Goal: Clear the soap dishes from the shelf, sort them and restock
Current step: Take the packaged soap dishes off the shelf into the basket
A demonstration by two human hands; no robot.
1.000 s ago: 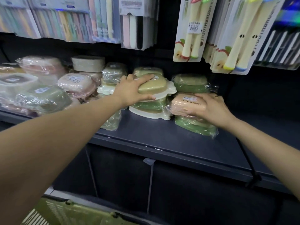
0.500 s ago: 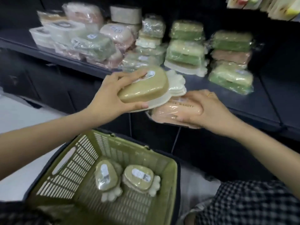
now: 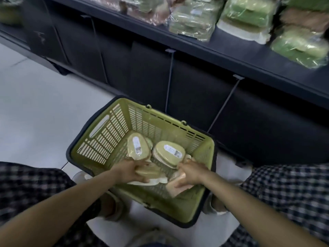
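My left hand (image 3: 129,172) holds a tan dish (image 3: 148,172) and my right hand (image 3: 191,172) holds a pink dish (image 3: 175,188) low in the basket (image 3: 99,139), and dropping them carelessly could crack the two dishes (image 3: 169,153) already inside

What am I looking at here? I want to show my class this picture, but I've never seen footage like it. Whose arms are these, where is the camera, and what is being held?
No machine here: the arms belong to a person wearing a camera on the head, so you look down as they do. The view is wide-angle and a little blurred.

On the floor stands a green basket with two olive soap dishes already lying in it. The left hand grips another olive soap dish on a white tray, low inside the basket. The right hand holds a wrapped pink soap dish beside it.

Above runs a dark shelf with more wrapped dishes, mostly green. The checked cloth at both sides is the person's clothing.
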